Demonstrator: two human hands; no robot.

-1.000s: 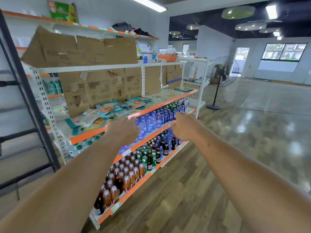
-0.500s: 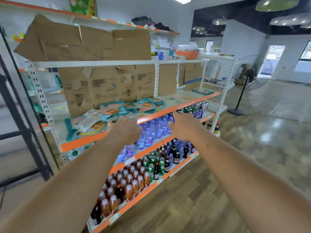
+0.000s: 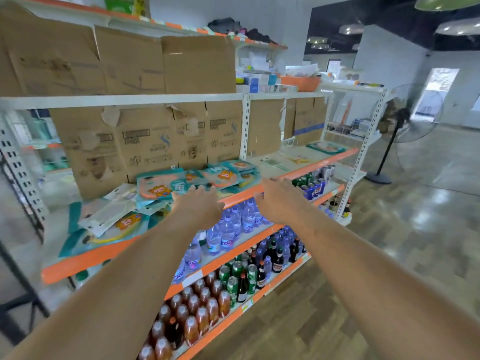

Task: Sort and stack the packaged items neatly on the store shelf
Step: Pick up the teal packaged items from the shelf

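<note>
Flat teal and orange packaged items lie in a loose, untidy spread on the orange-edged shelf. More of these packets sit further right, and others lie at the left. My left hand reaches out over the shelf's front edge, fingers spread, just short of the packets and holding nothing. My right hand is stretched out at the shelf edge to the right, fingers apart and empty.
Worn cardboard boxes stand behind the packets and on the white shelf above. Water bottles, cans and brown drink bottles fill the lower shelves. A black ladder stands left. A floor fan stands right on the open wooden floor.
Both hands have moved forward and up toward the packets on the shelf. The view has closed in on the shelf and turned slightly left.
</note>
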